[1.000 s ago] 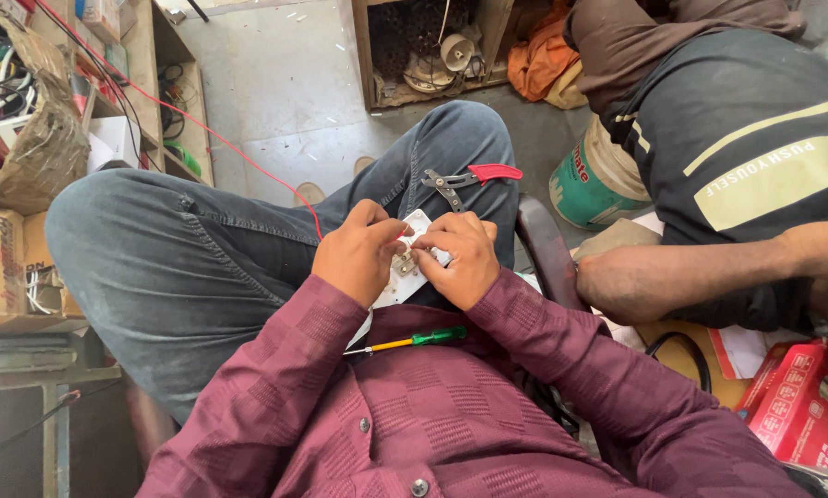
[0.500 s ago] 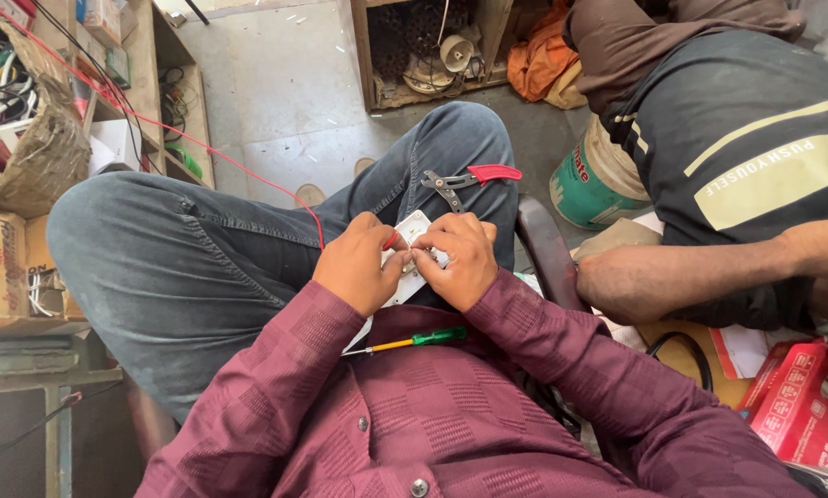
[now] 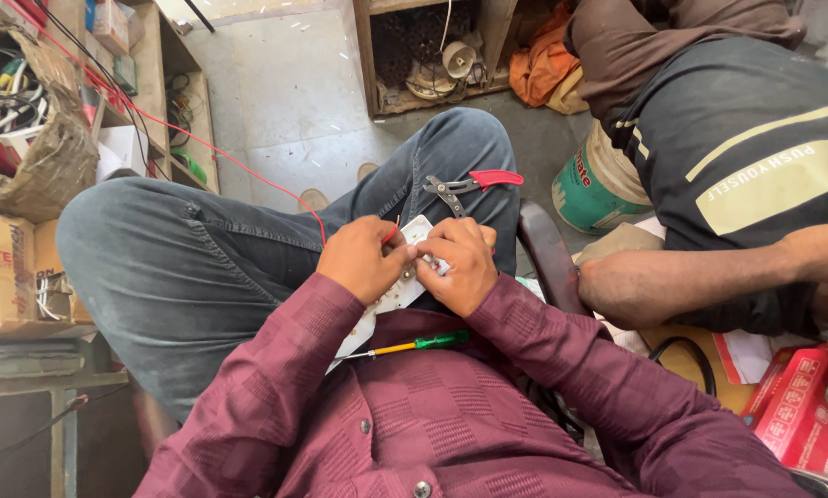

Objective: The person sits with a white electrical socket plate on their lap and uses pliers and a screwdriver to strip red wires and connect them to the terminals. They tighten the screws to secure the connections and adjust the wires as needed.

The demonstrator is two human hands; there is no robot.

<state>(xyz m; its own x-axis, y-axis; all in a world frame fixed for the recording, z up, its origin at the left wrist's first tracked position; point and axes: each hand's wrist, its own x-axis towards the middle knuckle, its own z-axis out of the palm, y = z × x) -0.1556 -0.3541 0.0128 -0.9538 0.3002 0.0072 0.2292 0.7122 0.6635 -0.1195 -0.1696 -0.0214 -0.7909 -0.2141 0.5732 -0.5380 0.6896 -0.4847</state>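
Cluttered workshop, grey concrete floor (image 3: pixel 285 101), and over the crossed blue-jeaned lap both hands close on a flat white plastic switch plate (image 3: pixel 405 281). The left hand (image 3: pixel 360 260) pinches a thin red wire (image 3: pixel 248 171) against it while the right hand (image 3: pixel 460 266) clamps its edge. It looks light, rigid and brittle, best held by the rim.

My lap in jeans (image 3: pixel 202 267) carries the white board (image 3: pixel 405 286), red-handled pliers (image 3: pixel 469 182) on my knee, and a screwdriver (image 3: pixel 414 345), perhaps against my shirt.
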